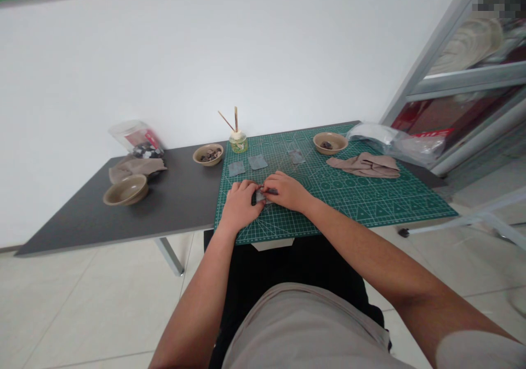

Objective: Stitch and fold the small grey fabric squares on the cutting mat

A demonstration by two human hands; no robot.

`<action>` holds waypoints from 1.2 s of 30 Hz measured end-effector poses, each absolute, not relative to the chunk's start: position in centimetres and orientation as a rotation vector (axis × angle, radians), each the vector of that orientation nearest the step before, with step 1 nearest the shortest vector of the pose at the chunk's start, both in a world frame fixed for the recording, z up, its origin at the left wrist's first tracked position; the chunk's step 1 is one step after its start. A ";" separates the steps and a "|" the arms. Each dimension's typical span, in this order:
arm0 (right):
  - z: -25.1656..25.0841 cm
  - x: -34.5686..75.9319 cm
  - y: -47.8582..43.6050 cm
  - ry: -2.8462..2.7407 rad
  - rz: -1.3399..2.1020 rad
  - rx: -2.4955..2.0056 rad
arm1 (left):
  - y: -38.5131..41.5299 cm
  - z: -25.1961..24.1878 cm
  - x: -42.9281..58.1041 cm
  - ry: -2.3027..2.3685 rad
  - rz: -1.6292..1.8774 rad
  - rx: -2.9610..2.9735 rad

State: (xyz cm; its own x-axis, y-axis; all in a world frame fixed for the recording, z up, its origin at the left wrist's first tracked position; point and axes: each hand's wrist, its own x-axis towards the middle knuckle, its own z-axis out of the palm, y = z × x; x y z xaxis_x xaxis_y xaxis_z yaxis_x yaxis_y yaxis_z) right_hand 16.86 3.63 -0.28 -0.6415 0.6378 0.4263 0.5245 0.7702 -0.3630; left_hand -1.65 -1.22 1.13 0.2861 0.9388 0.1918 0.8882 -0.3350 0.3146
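My left hand [242, 205] rests on the green cutting mat [263, 226], its thumb and fingertips closed on the edge of a small grey square sheet [259, 196]. My right hand [287, 192] meets it from the other side, fingers pinched over the same sheet. Something small and dark shows at the right fingertips, partly hidden by them. Beyond my hands lie similar grey squares: one [236, 168] at the left, another [257, 162] beside it, and a third [296, 156] farther right with a darker mark on it.
A bowl of dark chunks [209, 154] stands left of a reed diffuser [238, 141]. Another bowl [330, 142] with a few dark pieces is back right, near a crumpled brown cloth [365, 165] and plastic bag [402, 142]. Far left are a bowl [125, 190], cloth [137, 167] and clear container [135, 135].
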 end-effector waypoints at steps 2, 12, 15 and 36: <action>-0.4 16.9 3.7 -2.384 0.230 -0.945 | -1.1 1.0 -1.7 1.721 0.530 2.392; -0.7 16.8 3.8 -2.398 0.236 -0.891 | -0.8 0.5 -2.0 1.716 0.572 2.389; -0.7 16.9 3.8 -2.395 0.204 -0.904 | -0.8 0.5 -1.9 1.718 0.585 2.396; -0.7 16.7 3.8 -2.362 0.189 -0.949 | -1.1 0.8 -1.8 1.720 0.575 2.402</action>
